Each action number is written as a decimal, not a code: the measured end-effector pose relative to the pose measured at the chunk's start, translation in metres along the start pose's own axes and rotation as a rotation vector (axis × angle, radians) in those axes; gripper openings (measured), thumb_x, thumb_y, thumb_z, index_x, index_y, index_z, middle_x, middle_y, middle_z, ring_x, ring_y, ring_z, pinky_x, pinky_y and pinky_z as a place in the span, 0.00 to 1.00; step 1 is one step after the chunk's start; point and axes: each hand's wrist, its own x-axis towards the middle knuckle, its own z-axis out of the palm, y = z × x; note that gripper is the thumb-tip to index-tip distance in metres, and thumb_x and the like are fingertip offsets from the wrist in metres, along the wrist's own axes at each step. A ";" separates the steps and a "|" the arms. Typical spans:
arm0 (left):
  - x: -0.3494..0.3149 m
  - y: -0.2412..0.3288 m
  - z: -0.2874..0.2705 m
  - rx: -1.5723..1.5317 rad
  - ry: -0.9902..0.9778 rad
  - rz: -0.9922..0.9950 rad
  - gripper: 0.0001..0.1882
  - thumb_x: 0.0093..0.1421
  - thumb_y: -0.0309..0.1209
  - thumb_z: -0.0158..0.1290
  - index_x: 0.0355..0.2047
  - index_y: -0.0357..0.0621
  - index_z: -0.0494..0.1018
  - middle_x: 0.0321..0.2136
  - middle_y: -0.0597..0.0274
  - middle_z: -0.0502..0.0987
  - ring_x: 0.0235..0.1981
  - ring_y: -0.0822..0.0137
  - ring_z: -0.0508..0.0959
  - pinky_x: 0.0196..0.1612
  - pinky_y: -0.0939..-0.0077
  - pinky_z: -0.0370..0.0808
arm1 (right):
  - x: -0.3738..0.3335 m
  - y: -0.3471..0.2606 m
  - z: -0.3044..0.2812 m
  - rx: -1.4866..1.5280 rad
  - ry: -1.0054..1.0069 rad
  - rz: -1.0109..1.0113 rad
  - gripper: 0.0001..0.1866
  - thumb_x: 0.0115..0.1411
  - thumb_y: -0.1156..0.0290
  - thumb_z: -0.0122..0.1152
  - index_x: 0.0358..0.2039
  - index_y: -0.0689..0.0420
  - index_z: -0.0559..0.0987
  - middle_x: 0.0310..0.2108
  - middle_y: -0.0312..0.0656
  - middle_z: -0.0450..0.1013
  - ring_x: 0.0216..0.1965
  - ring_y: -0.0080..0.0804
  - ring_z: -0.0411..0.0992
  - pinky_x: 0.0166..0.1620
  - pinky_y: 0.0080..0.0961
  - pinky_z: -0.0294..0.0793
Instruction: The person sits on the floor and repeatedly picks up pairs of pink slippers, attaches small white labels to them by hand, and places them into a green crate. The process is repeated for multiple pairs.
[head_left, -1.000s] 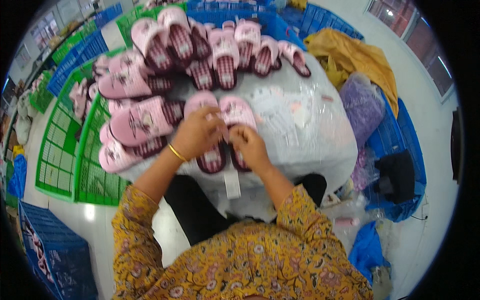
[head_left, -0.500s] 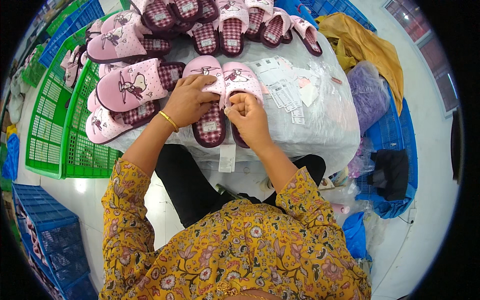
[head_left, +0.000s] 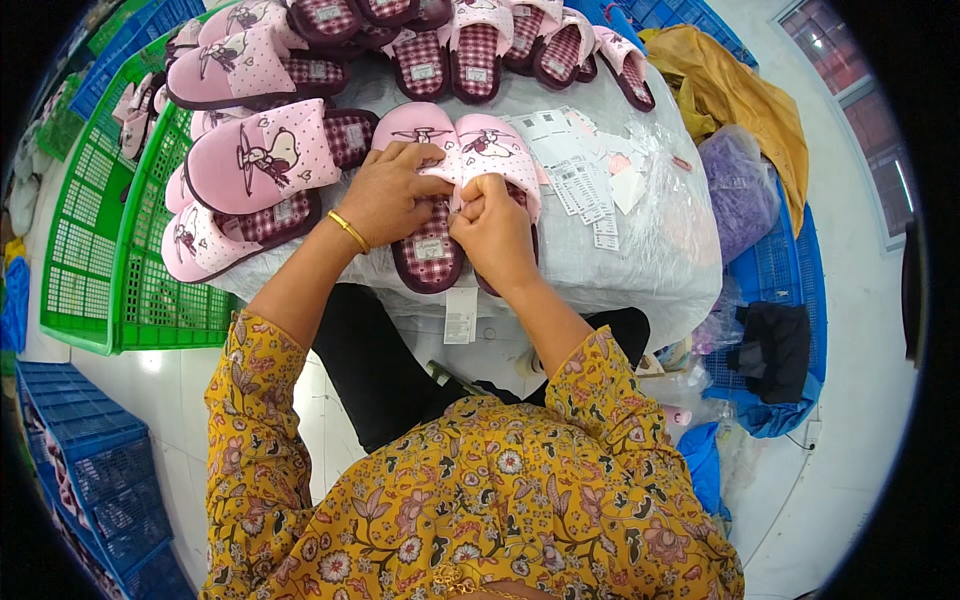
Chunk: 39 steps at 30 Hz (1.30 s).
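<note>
our left hand (head_left: 400, 195) lies half curled over the upper of the left slipper (head_left: 430, 255), fingers slightly spread. our right hand (head_left: 497, 235) is bunched, fingertips drawn together at the inner edge of the right slipper (head_left: 490, 143); we can't tell what it pinches. both pink slippers sit beneath our hands on the plastic-wrapped tabletop (head_left: 660, 270). a white tag (head_left: 460, 316) hangs just nearer us than the hands; printed cards (head_left: 575, 180) lie to their right, more slippers (head_left: 262, 160) to their left.
</note>
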 end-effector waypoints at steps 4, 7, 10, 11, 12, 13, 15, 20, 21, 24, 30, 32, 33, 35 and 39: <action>-0.001 0.001 0.000 -0.008 0.000 -0.016 0.16 0.46 0.30 0.57 0.38 0.59 0.81 0.52 0.66 0.72 0.54 0.59 0.68 0.56 0.62 0.64 | 0.002 -0.002 0.001 -0.056 -0.003 0.039 0.14 0.48 0.81 0.62 0.34 0.59 0.69 0.20 0.41 0.74 0.23 0.36 0.75 0.31 0.31 0.73; -0.001 0.001 -0.001 0.001 0.008 0.009 0.16 0.48 0.29 0.56 0.38 0.57 0.81 0.52 0.64 0.72 0.53 0.57 0.69 0.54 0.61 0.65 | 0.002 -0.004 0.002 -0.053 -0.013 0.042 0.13 0.50 0.80 0.61 0.34 0.57 0.69 0.20 0.44 0.74 0.25 0.42 0.76 0.31 0.37 0.73; -0.001 0.003 0.003 0.026 0.018 0.029 0.14 0.48 0.31 0.56 0.37 0.58 0.81 0.51 0.63 0.73 0.52 0.56 0.70 0.53 0.60 0.66 | -0.001 -0.002 0.005 -0.169 0.048 0.006 0.10 0.52 0.75 0.60 0.34 0.55 0.70 0.21 0.48 0.74 0.26 0.48 0.76 0.31 0.45 0.73; 0.006 -0.001 0.001 0.057 0.038 0.045 0.14 0.48 0.32 0.56 0.37 0.59 0.81 0.50 0.62 0.74 0.52 0.56 0.70 0.54 0.60 0.66 | 0.007 -0.002 0.007 -0.227 0.100 -0.028 0.09 0.53 0.74 0.60 0.34 0.55 0.70 0.21 0.48 0.74 0.26 0.49 0.75 0.31 0.46 0.73; 0.000 -0.007 0.011 0.063 0.068 0.099 0.13 0.49 0.33 0.56 0.36 0.58 0.81 0.49 0.60 0.74 0.51 0.54 0.71 0.51 0.59 0.68 | 0.001 0.005 0.013 -0.245 0.126 -0.059 0.06 0.57 0.68 0.58 0.33 0.54 0.72 0.22 0.49 0.75 0.26 0.51 0.75 0.31 0.49 0.72; 0.000 -0.005 0.014 0.081 0.066 0.079 0.10 0.49 0.34 0.56 0.33 0.57 0.81 0.48 0.60 0.75 0.50 0.53 0.71 0.50 0.58 0.69 | 0.001 0.011 0.016 -0.320 0.167 -0.061 0.08 0.55 0.68 0.62 0.32 0.55 0.73 0.23 0.46 0.76 0.27 0.47 0.77 0.32 0.42 0.75; -0.001 -0.006 0.021 0.106 0.127 0.079 0.07 0.47 0.34 0.58 0.29 0.56 0.81 0.46 0.63 0.75 0.48 0.55 0.72 0.48 0.59 0.70 | -0.001 0.008 0.018 -0.322 0.193 0.004 0.09 0.54 0.67 0.64 0.33 0.53 0.73 0.24 0.43 0.77 0.27 0.45 0.77 0.31 0.41 0.75; 0.011 0.010 -0.001 0.021 0.051 0.023 0.04 0.48 0.33 0.58 0.26 0.53 0.80 0.45 0.66 0.75 0.48 0.57 0.71 0.47 0.60 0.68 | -0.002 0.003 0.011 -0.143 0.137 -0.002 0.13 0.53 0.71 0.63 0.37 0.51 0.71 0.23 0.40 0.76 0.27 0.46 0.76 0.29 0.44 0.72; 0.013 0.012 -0.001 0.036 0.031 0.020 0.04 0.48 0.33 0.58 0.26 0.53 0.79 0.45 0.66 0.75 0.48 0.57 0.71 0.47 0.60 0.68 | -0.002 0.004 0.011 -0.113 0.159 -0.014 0.12 0.53 0.70 0.63 0.37 0.51 0.71 0.23 0.41 0.76 0.26 0.47 0.76 0.28 0.44 0.72; 0.015 0.013 -0.002 0.088 -0.009 0.028 0.05 0.50 0.34 0.57 0.28 0.51 0.78 0.44 0.65 0.74 0.48 0.56 0.71 0.48 0.60 0.68 | -0.001 0.005 0.012 -0.162 0.157 -0.021 0.12 0.54 0.69 0.62 0.37 0.50 0.70 0.23 0.42 0.76 0.25 0.48 0.76 0.28 0.45 0.72; 0.014 0.007 0.009 0.225 -0.055 0.103 0.10 0.51 0.31 0.54 0.33 0.43 0.74 0.45 0.58 0.72 0.48 0.54 0.70 0.48 0.59 0.69 | -0.003 0.011 0.017 -0.194 0.156 -0.094 0.14 0.54 0.70 0.62 0.39 0.50 0.68 0.25 0.46 0.75 0.27 0.51 0.75 0.29 0.46 0.72; 0.015 0.008 0.008 0.243 -0.098 0.116 0.10 0.51 0.30 0.54 0.34 0.41 0.74 0.45 0.56 0.71 0.47 0.53 0.70 0.48 0.60 0.70 | -0.005 0.006 0.011 -0.171 0.173 -0.116 0.14 0.53 0.71 0.62 0.38 0.51 0.68 0.29 0.46 0.74 0.28 0.51 0.75 0.30 0.45 0.73; 0.017 0.010 0.006 0.262 -0.129 0.116 0.10 0.51 0.29 0.53 0.35 0.41 0.74 0.45 0.55 0.71 0.47 0.52 0.70 0.49 0.60 0.70 | -0.006 0.004 0.008 -0.159 0.181 -0.127 0.14 0.53 0.71 0.62 0.38 0.51 0.68 0.31 0.46 0.73 0.29 0.51 0.75 0.31 0.45 0.73; 0.018 0.012 0.003 0.285 -0.140 0.127 0.11 0.50 0.28 0.53 0.35 0.40 0.73 0.43 0.55 0.71 0.47 0.52 0.70 0.49 0.62 0.71 | -0.006 0.004 0.005 -0.152 0.163 -0.119 0.14 0.52 0.72 0.62 0.38 0.51 0.69 0.34 0.45 0.72 0.31 0.51 0.74 0.32 0.45 0.73; 0.011 0.005 -0.002 0.148 -0.053 0.093 0.09 0.49 0.25 0.54 0.33 0.39 0.73 0.40 0.54 0.72 0.47 0.55 0.71 0.47 0.65 0.75 | -0.008 0.002 -0.003 -0.084 0.096 -0.098 0.17 0.50 0.70 0.66 0.39 0.51 0.70 0.40 0.44 0.70 0.38 0.49 0.73 0.37 0.42 0.73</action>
